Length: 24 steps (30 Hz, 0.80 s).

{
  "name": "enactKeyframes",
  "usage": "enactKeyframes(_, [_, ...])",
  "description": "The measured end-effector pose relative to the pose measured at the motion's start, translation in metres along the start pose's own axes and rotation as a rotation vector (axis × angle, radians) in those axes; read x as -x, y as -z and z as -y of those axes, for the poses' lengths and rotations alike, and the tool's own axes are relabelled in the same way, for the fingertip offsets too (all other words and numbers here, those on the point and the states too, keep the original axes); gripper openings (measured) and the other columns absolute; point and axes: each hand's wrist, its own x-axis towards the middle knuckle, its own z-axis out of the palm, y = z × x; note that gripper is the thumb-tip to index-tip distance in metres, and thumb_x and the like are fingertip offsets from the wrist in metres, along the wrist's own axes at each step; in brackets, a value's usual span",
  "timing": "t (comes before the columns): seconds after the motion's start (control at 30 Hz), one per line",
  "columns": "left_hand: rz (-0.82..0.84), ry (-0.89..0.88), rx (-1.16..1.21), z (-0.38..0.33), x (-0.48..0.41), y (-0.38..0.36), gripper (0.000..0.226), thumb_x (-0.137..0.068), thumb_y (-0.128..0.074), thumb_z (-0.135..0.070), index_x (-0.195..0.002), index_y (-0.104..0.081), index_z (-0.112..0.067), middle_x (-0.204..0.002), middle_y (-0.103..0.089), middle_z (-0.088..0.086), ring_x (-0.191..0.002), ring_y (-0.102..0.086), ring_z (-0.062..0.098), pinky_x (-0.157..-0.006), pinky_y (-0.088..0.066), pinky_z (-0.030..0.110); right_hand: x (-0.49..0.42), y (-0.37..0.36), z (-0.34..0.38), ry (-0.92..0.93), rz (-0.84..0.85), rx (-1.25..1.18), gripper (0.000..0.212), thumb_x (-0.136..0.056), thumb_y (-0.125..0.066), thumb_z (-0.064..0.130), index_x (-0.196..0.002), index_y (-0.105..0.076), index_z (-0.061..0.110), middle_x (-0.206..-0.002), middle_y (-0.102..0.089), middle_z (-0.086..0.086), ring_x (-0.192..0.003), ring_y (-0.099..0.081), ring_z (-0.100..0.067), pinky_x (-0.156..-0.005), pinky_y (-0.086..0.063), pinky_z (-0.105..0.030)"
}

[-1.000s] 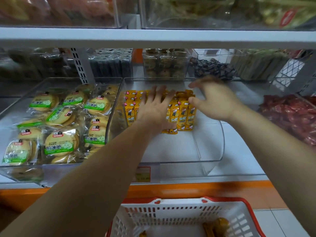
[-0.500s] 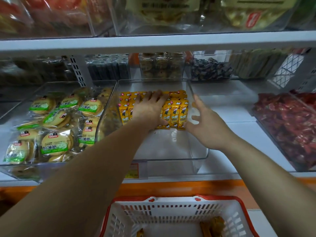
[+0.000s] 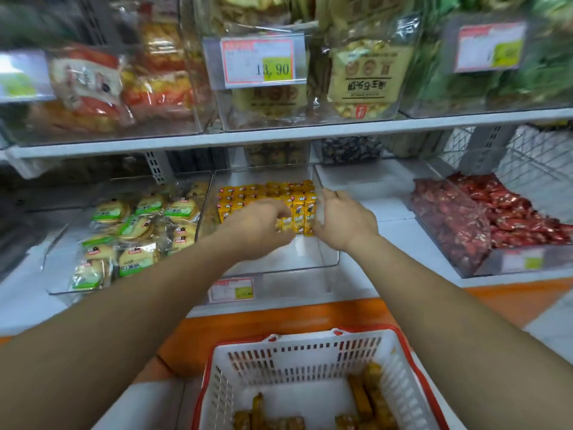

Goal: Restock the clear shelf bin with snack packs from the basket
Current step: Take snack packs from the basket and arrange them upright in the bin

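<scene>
Rows of yellow snack packs stand at the back of the clear shelf bin on the lower shelf. My left hand, blurred by motion, lies over the front left of the packs with its fingers touching them. The straight fingers of my right hand press against the right side of the pack block. Nothing is gripped by either hand. Below, the white basket with a red rim holds several more yellow-brown packs.
A bin of green-labelled round cakes sits to the left of the clear bin, and a bin of red-wrapped sweets to the right. An upper shelf with bagged snacks and a price tag overhangs. The front of the clear bin is bare.
The view has tilted up. My left hand has slid back toward the front of the packs. My right hand has moved up against the packs' right side.
</scene>
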Motion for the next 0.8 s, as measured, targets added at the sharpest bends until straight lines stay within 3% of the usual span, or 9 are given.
enactKeyframes(0.1, [0.193,-0.109,-0.003,-0.009,0.062,0.0,0.034,-0.093,-0.067,-0.049,-0.121,-0.064,-0.03,-0.107,-0.063,-0.014,-0.096,-0.06,0.01,-0.079,-0.052,0.03,0.036,0.018,0.001,0.066,-0.048,-0.007,0.058,-0.086,-0.063,0.045,-0.137,-0.046,0.022,-0.128,-0.052,-0.007,-0.117,-0.055,-0.033,-0.088,-0.05,-0.045])
enactKeyframes(0.2, [0.408,-0.151,-0.044,-0.008,0.104,-0.027,0.033,-0.092,-0.067,-0.049,-0.118,-0.067,-0.029,-0.106,-0.069,-0.011,-0.093,-0.062,0.01,-0.083,-0.05,0.03,0.084,0.02,-0.014,0.174,-0.013,-0.108,0.04,-0.082,-0.064,0.044,-0.12,-0.058,0.03,-0.112,-0.062,0.007,-0.099,-0.062,-0.021,-0.083,-0.052,-0.04])
enactKeyframes(0.27, [0.509,-0.159,-0.085,-0.008,0.119,-0.058,0.035,-0.094,-0.066,-0.048,-0.122,-0.066,-0.027,-0.116,-0.071,-0.007,-0.105,-0.064,0.016,-0.084,-0.046,0.028,0.111,0.005,-0.033,0.177,0.143,-0.11,0.029,-0.08,-0.065,0.044,-0.107,-0.062,0.035,-0.097,-0.065,0.017,-0.087,-0.061,-0.012,-0.078,-0.05,-0.033])
enactKeyframes(0.37, [0.621,-0.141,-0.163,-0.005,0.129,-0.114,0.039,-0.097,-0.061,-0.048,-0.13,-0.061,-0.027,-0.131,-0.066,-0.002,-0.119,-0.061,0.02,-0.09,-0.046,0.03,0.137,-0.04,-0.062,0.141,0.438,-0.093,0.02,-0.084,-0.069,0.038,-0.101,-0.066,0.029,-0.088,-0.066,0.014,-0.087,-0.063,-0.01,-0.074,-0.048,-0.028])
enactKeyframes(0.5, [0.726,-0.078,-0.171,0.005,0.136,-0.193,0.047,-0.099,-0.057,-0.049,-0.139,-0.056,-0.024,-0.143,-0.058,0.001,-0.128,-0.056,0.022,-0.105,-0.047,0.037,0.149,-0.121,-0.1,0.07,0.637,-0.083,0.018,-0.089,-0.066,0.023,-0.104,-0.069,0.013,-0.089,-0.07,0.0,-0.087,-0.064,-0.018,-0.066,-0.037,-0.022])
enactKeyframes(0.67, [0.769,0.012,-0.081,0.019,0.147,-0.282,0.045,-0.099,-0.059,-0.045,-0.138,-0.056,-0.024,-0.141,-0.055,0.003,-0.126,-0.055,0.025,-0.103,-0.047,0.04,0.157,-0.211,-0.136,-0.072,0.617,-0.212,0.013,-0.089,-0.065,0.017,-0.098,-0.07,0.008,-0.1,-0.069,-0.01,-0.096,-0.065,-0.027,-0.078,-0.048,-0.031])
enactKeyframes(0.8, [0.786,0.152,0.059,0.034,0.148,-0.337,0.05,-0.098,-0.059,-0.04,-0.144,-0.05,-0.022,-0.145,-0.053,0.006,-0.131,-0.052,0.026,-0.103,-0.046,0.041,0.168,-0.269,-0.147,-0.21,0.646,-0.214,0.037,-0.09,-0.064,0.026,-0.125,-0.062,0.013,-0.122,-0.058,-0.01,-0.117,-0.054,-0.03,-0.095,-0.047,-0.036])
